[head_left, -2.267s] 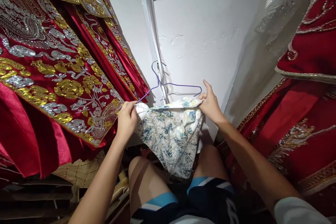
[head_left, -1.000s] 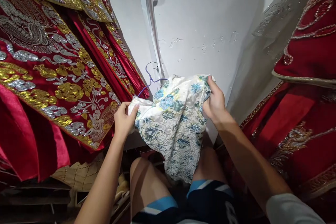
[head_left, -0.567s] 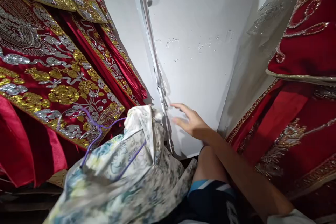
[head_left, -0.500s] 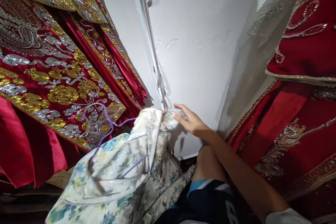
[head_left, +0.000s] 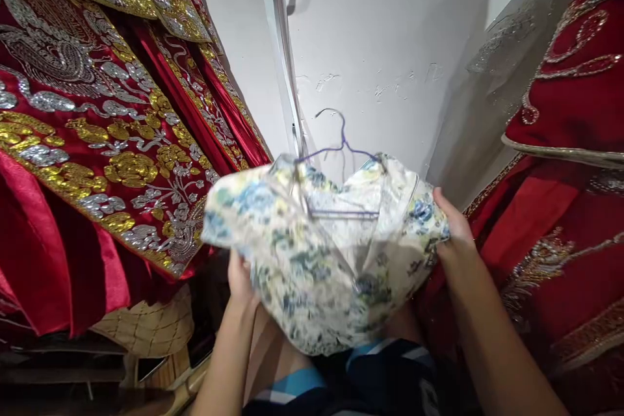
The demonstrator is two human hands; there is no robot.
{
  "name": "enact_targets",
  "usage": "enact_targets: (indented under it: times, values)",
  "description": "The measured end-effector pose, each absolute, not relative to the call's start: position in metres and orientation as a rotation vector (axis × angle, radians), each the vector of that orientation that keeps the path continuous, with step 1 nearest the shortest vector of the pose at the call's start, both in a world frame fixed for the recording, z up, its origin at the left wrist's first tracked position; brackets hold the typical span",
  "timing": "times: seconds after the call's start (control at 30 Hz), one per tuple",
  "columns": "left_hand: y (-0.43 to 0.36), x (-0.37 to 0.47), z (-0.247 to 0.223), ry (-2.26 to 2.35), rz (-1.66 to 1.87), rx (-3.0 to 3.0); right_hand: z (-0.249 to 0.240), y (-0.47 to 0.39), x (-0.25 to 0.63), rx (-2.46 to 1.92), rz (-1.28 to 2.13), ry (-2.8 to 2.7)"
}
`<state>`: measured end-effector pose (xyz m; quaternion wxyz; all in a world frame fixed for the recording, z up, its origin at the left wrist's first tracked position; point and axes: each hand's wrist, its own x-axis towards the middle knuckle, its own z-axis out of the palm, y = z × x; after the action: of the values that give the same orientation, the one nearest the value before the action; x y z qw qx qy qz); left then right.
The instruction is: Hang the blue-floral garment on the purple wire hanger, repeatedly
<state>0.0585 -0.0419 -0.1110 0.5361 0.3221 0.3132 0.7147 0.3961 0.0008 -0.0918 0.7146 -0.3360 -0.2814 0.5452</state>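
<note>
A floral garment (head_left: 316,266) with short sleeves and a V-shaped neckline is spread out between my hands, white with blue, green and yellow flowers. Inside its shoulders sits a thin purple hanger (head_left: 344,143), its hook pointing up toward the wall. My left hand (head_left: 242,279) grips the garment below the left sleeve, most of its fingers hidden behind the cloth. At the other sleeve, my right hand (head_left: 453,221) is closed on the edge, with the thumb showing on top.
Red garments with gold and silver sequins (head_left: 131,169) hang at the left. More red beaded clothing (head_left: 560,208) and sheer fabric (head_left: 507,39) hang at the right. A white wall (head_left: 370,32) with a metal rail (head_left: 283,45) stands ahead. A quilted beige item (head_left: 151,325) lies low left.
The garment has come up from a bunched, sideways position at the lower left to face me upright in the middle. The hanger hook has swung upward. My left hand has come into view.
</note>
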Motion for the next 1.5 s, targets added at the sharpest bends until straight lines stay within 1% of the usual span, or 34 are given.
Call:
enact_targets:
  times: [0.13,0.23,0.33,0.43,0.57,0.6,0.63,0.73,0.77,0.8,0.93,1.0,1.1,1.17,1.2,1.23,1.3,1.4,1.5]
  values:
    - [-0.048,0.052,-0.133,0.716,1.697,0.711,-0.077,0.023,0.375,-0.674,1.160,-0.595]
    - [-0.046,0.058,-0.158,0.944,1.804,0.715,-0.078,0.026,0.350,-0.704,1.205,-0.657]
    - [-0.054,0.064,-0.180,1.115,1.795,0.790,-0.094,0.016,0.339,-0.772,1.156,-0.678]
    - [-0.068,0.069,-0.188,1.131,1.698,0.727,-0.126,-0.004,0.335,-0.893,0.944,-0.676]
    - [-0.075,0.079,-0.186,1.155,1.611,0.518,-0.176,-0.033,0.310,-1.051,0.445,-0.514]
    - [-0.074,0.081,-0.185,1.169,1.593,0.478,-0.185,-0.040,0.299,-1.091,0.467,-0.599]
    - [-0.074,0.084,-0.183,1.176,1.577,0.454,-0.191,-0.045,0.287,-1.113,0.585,-0.762]
    - [-0.075,0.091,-0.179,1.129,1.553,0.487,-0.197,-0.053,0.257,-1.046,1.120,-1.323]
    - [-0.077,0.093,-0.178,1.107,1.551,0.512,-0.196,-0.055,0.251,-1.010,1.223,-1.432]
    - [-0.078,0.093,-0.177,1.103,1.545,0.525,-0.194,-0.055,0.247,-0.988,1.264,-1.493]
    - [-0.080,0.085,-0.179,1.275,1.555,0.485,-0.186,-0.057,0.252,-0.954,1.224,-1.580]
    - [-0.077,0.079,-0.186,1.389,1.707,0.487,-0.185,-0.058,0.258,-0.938,1.225,-1.599]
    - [-0.073,0.077,-0.200,1.597,2.215,0.653,-0.184,-0.059,0.260,-0.949,1.254,-1.575]
    - [-0.074,0.086,-0.210,1.717,2.479,0.953,-0.184,-0.061,0.255,-0.961,1.280,-1.564]
    - [-0.075,0.093,-0.214,1.747,2.493,1.161,-0.183,-0.062,0.252,-0.957,1.294,-1.562]
    - [-0.076,0.100,-0.218,1.733,2.416,1.385,-0.182,-0.063,0.249,-0.945,1.311,-1.559]
    - [-0.077,0.116,-0.223,1.597,2.137,1.694,-0.179,-0.066,0.243,-0.906,1.360,-1.540]
    - [-0.075,0.131,-0.221,1.386,1.871,1.732,-0.168,-0.066,0.243,-0.866,1.417,-1.471]
    - [-0.072,0.131,-0.210,1.352,1.708,1.758,-0.141,-0.049,0.250,-0.847,1.404,-1.314]
